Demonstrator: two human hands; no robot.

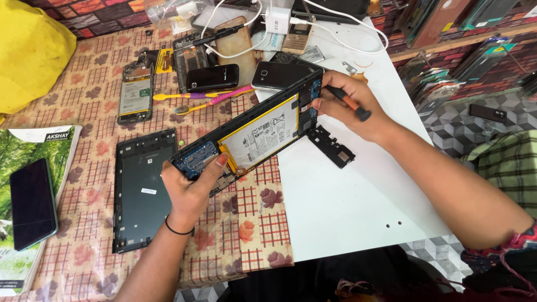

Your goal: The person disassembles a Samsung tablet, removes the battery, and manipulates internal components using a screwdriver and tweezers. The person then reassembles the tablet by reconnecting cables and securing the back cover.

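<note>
- Opened tablet (251, 131) is held tilted up over the seam between the patterned tablecloth (251, 223) and the white mat (347, 207), big battery (258, 134) exposed.
- Its lower end is gripped by the left hand (193, 182), thumb on the blue circuit board (197, 157).
- Screwdriver (349, 103) is clamped in the right hand (352, 109), tip at the tablet's top corner.
- Tablet back cover (140, 190) is laid flat just left, inner side up.
- Loose black frame piece (331, 147) is lying on the mat.
</note>
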